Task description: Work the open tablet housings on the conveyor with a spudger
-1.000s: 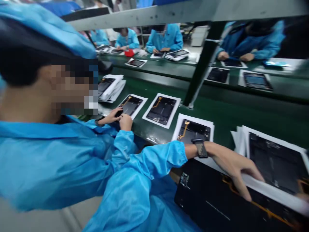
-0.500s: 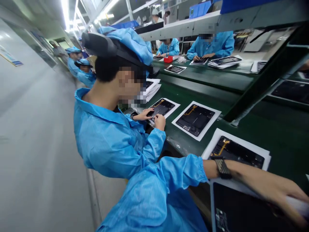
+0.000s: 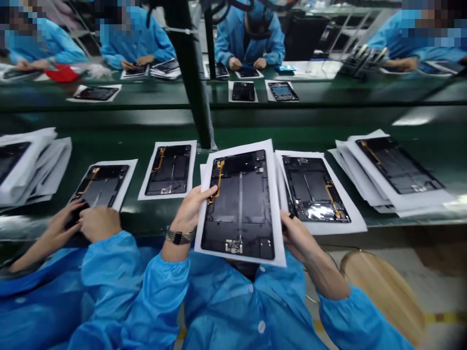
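In front of me, tilted up toward the camera, is a black tablet back housing [image 3: 251,199] on a white sheet [image 3: 279,253], with an orange flex cable down its left side. My left hand [image 3: 189,211] grips it at the left edge, thumb on top near the cable, the other fingers hidden underneath. At the right edge my right hand [image 3: 297,236] closes on the sheet and housing, its fingers partly hidden; something small and black shows by its fingers. Just behind on the right lies another tablet housing [image 3: 315,187] on its own sheet.
On the green bench [image 3: 241,133], a housing [image 3: 170,170] lies to the left and a stack of sheets and housings [image 3: 397,165] to the right. A co-worker's hands [image 3: 87,218] work close on my left. A dark post [image 3: 191,73] rises ahead. A round wooden stool [image 3: 383,291] stands right.
My view has swung from the co-worker on the left to the bench in front. The held housing and both my hands are now in view; before, one outstretched, blurred arm showed at lower right.
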Motion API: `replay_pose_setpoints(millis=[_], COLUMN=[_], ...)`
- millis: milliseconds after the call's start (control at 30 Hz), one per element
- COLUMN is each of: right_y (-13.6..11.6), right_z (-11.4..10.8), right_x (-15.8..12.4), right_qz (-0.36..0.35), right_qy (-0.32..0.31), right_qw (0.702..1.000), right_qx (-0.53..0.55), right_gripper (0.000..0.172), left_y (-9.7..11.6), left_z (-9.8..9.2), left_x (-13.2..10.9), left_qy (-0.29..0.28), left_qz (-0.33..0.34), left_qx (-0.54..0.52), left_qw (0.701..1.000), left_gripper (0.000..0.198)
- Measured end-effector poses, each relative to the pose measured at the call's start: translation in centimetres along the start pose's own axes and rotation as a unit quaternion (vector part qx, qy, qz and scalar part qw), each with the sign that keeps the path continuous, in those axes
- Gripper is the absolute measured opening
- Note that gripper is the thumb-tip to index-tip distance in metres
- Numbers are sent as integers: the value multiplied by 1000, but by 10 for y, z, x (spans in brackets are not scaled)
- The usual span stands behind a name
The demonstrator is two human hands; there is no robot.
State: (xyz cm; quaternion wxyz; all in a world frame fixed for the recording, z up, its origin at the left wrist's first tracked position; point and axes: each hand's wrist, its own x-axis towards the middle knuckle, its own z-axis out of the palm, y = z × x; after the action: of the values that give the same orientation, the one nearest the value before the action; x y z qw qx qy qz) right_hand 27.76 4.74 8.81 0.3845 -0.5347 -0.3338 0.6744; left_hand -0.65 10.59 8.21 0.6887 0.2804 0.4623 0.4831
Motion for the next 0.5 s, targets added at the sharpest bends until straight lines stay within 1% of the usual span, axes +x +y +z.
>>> replay_pose_setpoints(millis=[67,167,267,333,400,500], right_y=[11,13,10,8,9,14], right_z=[15,23,22,21,20,16], right_x=[13,30,45,55,63,70], right_qz=[3,-9,-53,-88,-111,-129], right_qy=[22,15,-12,-14,-3,13], right_qw=[999,1000,996,988,977,963], right_qx=[31,16,-70,-130,-180,-237], right_gripper=[66,64,61,58,54,49], left_y=[-8,-15,-17,-18,-19,-23], left_z=[-4,-13,-23,-29,-35,-39], left_x=[4,13,24,31,36,38], left_qy=[34,85,131,156,169,169], left_qz=[2,10,34,58,75,84], left_qx=[21,52,84,109,134,165], left_qw=[999,995,987,980,974,968], left_gripper=[48,52,54,53,51,52])
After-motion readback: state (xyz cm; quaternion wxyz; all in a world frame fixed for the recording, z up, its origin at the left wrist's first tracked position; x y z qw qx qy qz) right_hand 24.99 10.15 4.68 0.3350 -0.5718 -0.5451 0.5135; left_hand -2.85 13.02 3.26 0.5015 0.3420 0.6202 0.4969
